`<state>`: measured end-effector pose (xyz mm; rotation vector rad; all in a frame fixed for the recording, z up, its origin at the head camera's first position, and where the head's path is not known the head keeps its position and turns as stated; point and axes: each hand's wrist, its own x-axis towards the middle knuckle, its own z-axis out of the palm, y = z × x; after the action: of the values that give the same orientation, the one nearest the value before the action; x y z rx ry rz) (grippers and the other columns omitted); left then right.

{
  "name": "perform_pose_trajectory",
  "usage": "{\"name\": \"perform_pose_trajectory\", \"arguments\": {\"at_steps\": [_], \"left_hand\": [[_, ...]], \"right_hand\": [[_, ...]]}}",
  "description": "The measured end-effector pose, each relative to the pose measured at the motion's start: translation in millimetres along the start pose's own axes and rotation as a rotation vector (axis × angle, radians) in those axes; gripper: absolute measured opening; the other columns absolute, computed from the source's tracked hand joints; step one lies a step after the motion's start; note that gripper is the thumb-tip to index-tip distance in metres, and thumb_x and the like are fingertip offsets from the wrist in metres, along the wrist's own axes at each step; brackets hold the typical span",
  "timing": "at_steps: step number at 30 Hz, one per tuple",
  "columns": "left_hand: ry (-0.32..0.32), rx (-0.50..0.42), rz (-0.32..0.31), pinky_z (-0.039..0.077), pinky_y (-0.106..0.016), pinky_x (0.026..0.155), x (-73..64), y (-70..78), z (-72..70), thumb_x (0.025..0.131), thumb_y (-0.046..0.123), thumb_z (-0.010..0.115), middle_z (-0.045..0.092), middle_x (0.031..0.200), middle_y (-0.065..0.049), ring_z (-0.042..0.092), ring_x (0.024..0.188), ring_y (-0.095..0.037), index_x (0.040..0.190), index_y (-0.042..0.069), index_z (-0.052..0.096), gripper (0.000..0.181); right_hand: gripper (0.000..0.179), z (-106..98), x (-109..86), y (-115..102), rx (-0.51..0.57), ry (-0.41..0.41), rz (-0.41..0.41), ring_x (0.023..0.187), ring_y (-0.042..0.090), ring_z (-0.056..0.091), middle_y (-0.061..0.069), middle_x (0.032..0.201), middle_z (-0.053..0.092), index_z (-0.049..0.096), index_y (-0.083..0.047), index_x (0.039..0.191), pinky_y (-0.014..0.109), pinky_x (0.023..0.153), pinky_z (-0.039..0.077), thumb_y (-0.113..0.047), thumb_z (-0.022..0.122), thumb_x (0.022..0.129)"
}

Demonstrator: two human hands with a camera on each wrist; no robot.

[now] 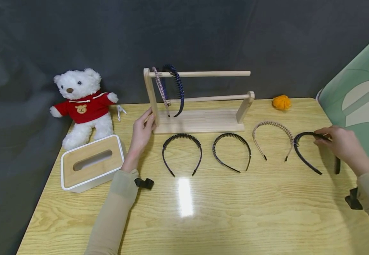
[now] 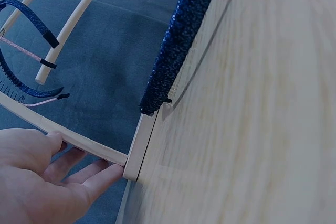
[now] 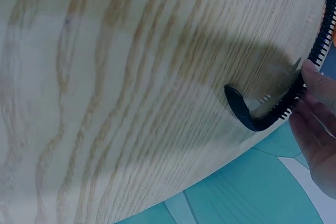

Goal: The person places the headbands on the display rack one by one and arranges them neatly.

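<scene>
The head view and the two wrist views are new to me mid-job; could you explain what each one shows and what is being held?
There is no machine here: a person works with two bare hands. The head view comes from a camera worn on the head, looking forward and down at the table. Each wrist view comes from that wrist and looks at that hand's work.

The left hand holds the left post of a wooden rack, where a pink headband and a blue headband hang. The right hand pinches a black headband.

Two dark headbands and a pale headband lie on the table. At the left are a teddy bear and a tissue box.
</scene>
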<state>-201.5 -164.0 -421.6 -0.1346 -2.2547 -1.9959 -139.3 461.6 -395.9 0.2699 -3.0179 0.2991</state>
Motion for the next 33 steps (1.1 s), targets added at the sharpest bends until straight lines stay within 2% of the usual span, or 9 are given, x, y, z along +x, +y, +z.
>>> {"name": "perform_pose_trajectory", "arguments": {"at_steps": [10, 19, 33], "left_hand": [[-0.009, -0.002, -0.006, 0.055, -0.041, 0.110, 0.2, 0.0, -0.7, 0.115, 0.007, 0.047, 0.049, 0.157, -0.029, 0.057, 0.136, -0.043, 0.160, 0.000, 0.047, 0.045], [-0.010, -0.022, -0.015, 0.055, -0.037, 0.111, 0.2, -0.1, -0.3, 0.115, 0.007, 0.048, 0.049, 0.157, -0.029, 0.057, 0.137, -0.044, 0.160, 0.000, 0.046, 0.045], [-0.015, -0.001, -0.009, 0.055, -0.038, 0.110, 1.0, -0.5, -0.4, 0.115, 0.008, 0.048, 0.047, 0.159, -0.028, 0.057, 0.137, -0.042, 0.160, 0.001, 0.047, 0.045]], "right_hand": [[0.027, 3, 3.7, 2, 0.006, -0.009, 0.022, 0.086, 0.056, 0.065, 0.038, 0.098, 0.067, 0.068, 0.017, 0.110, 0.072, 0.071, 0.055, 0.008, 0.082, 0.089], [0.021, 5, 7.3, 6, 0.006, -0.015, 0.023, 0.086, 0.056, 0.064, 0.035, 0.094, 0.067, 0.069, 0.015, 0.108, 0.071, 0.070, 0.053, 0.010, 0.078, 0.090], [0.011, 5, 11.3, 7, -0.003, 0.002, -0.005, 0.082, 0.054, 0.064, 0.033, 0.091, 0.067, 0.070, 0.014, 0.100, 0.070, 0.069, 0.053, 0.014, 0.076, 0.090]]}}
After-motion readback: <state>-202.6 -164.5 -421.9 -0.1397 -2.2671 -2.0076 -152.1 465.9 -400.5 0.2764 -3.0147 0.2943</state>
